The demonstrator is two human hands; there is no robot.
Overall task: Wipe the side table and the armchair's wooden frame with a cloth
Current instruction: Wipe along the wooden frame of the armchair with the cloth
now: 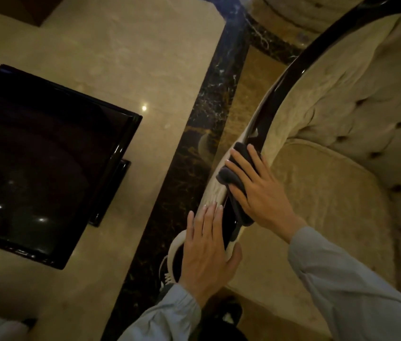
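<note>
A cream tufted armchair (342,148) fills the right side, edged by a glossy dark wooden frame (272,112) that curves from the top right down to the armrest. My right hand (258,190) presses a dark grey cloth (229,174) flat onto that frame at the armrest. My left hand (207,247) rests lower on the same armrest, fingers spread over its rounded front end, holding nothing. The black glossy side table (54,168) stands at the left, apart from both hands.
Beige marble floor with a dark veined marble band (199,143) runs between the table and the chair. My dark shoes (167,274) show under the left hand. A lower shelf edge (118,190) of the table juts out at its right side.
</note>
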